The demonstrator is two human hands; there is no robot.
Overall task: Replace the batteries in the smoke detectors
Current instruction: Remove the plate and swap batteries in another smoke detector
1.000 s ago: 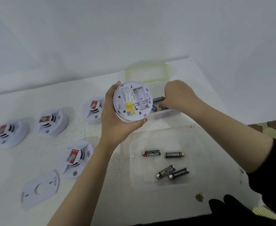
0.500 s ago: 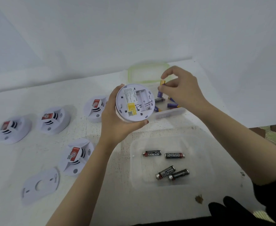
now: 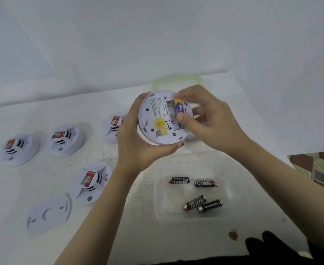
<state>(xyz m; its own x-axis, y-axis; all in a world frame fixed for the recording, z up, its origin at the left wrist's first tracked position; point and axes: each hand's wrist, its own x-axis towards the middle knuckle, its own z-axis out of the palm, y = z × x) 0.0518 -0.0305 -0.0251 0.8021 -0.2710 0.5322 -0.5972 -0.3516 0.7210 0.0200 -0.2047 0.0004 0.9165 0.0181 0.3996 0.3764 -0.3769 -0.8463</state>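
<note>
A white wall [image 3: 157, 35] rises at twelve o'clock behind my scuffed white table [image 3: 42, 188]. At five o'clock, a clear tub [image 3: 240, 188] holds four black batteries [image 3: 178, 181]. My left hand [image 3: 136, 142] grips the upturned smoke detector [image 3: 157, 111] at centre, and my right hand [image 3: 214, 121] pinches a yellow battery [image 3: 178, 108] in its compartment.

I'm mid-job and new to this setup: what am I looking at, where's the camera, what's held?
No machine here: a person's two bare hands, seen from one camera worn on the head, looking down at a white table. The left hand holds a round smoke detector, back side up. The right hand pinches a yellow-and-blue battery at its open battery bay. Four black batteries lie in a clear tray nearby. Four more detectors and a loose mounting plate lie to the left.
</note>
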